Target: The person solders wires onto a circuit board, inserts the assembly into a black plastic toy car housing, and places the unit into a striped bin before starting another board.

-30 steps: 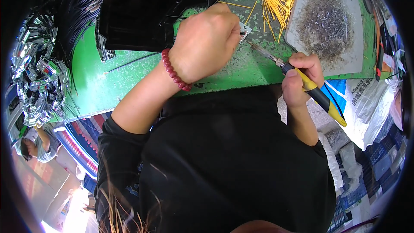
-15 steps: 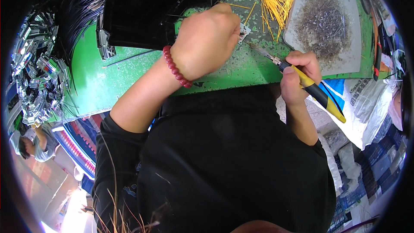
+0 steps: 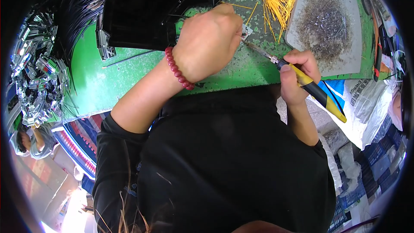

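My left hand (image 3: 209, 43) hovers over the green tabletop, back upward, fingers curled in a pinch. A small flat silvery-white part (image 3: 246, 31) sticks out past its fingertips; most of it is hidden by the hand. My right hand (image 3: 300, 75) is closed around the yellow and black handle of a soldering iron (image 3: 308, 82). The iron slants up to the left, and its thin tip ends just below the small part, close by my left fingers. Whether the tip touches the part, I cannot tell.
Yellow wires (image 3: 278, 2) lie in a bundle at the back, beside a grey board (image 3: 321, 26) covered in dark residue. A glossy black panel (image 3: 142, 13) stands at the back left. Shiny metal pieces (image 3: 36, 69) with black wires pile up on the far left. Hand tools (image 3: 379, 47) lie along the right edge.
The soldering iron's tip has shifted slightly left, nearer my left fingertips. My left hand has moved a little to the right. At the far left, another person has shifted slightly.
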`<state>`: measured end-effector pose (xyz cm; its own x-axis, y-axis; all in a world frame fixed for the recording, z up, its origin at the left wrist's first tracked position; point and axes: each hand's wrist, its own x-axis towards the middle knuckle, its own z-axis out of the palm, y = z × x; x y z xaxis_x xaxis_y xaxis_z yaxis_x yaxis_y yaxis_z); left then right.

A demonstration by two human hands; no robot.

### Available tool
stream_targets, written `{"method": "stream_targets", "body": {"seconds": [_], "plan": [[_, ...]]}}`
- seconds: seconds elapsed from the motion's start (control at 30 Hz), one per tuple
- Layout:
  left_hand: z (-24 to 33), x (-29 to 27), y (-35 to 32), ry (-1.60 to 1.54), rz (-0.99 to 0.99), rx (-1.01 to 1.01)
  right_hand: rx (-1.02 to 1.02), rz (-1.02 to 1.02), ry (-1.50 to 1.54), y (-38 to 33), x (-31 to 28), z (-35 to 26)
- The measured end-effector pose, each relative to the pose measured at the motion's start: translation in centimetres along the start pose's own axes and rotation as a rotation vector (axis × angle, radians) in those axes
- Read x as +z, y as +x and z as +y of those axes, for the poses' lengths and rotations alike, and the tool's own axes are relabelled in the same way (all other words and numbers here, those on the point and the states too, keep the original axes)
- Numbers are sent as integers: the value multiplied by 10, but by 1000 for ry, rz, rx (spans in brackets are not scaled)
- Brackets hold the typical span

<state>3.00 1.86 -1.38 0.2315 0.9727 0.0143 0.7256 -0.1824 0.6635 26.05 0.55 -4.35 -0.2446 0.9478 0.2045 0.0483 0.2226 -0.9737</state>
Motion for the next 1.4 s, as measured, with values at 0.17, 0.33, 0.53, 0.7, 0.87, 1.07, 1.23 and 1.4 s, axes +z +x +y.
{"method": "stream_targets", "body": {"seconds": [0.17, 0.33, 0.53, 0.7, 0.87, 1.07, 1.23, 1.4], "plan": [[1, 3, 0, 6, 21, 8, -80, 86, 142, -7, -1, 8], [2, 3, -2, 30, 27, -2, -70, 115, 199, -6, 4, 7], [3, 3, -1, 34, 36, 8, -66, 98, 178, -7, 0, 7], [4, 3, 1, 22, 29, 7, 34, 115, 158, 1, 11, -11], [-5, -3, 1, -116, 23, 61, 48, -224, -174, 26, 1, -15], [-1, -17, -1, -322, 73, 61, -658, -381, -432, 72, 23, -11], [11, -46, -20, -490, 133, 5, -661, -394, -360, 75, 37, -29], [22, -57, -41, 141, 416, 197, -412, -130, -114, 69, 75, -48]]}}
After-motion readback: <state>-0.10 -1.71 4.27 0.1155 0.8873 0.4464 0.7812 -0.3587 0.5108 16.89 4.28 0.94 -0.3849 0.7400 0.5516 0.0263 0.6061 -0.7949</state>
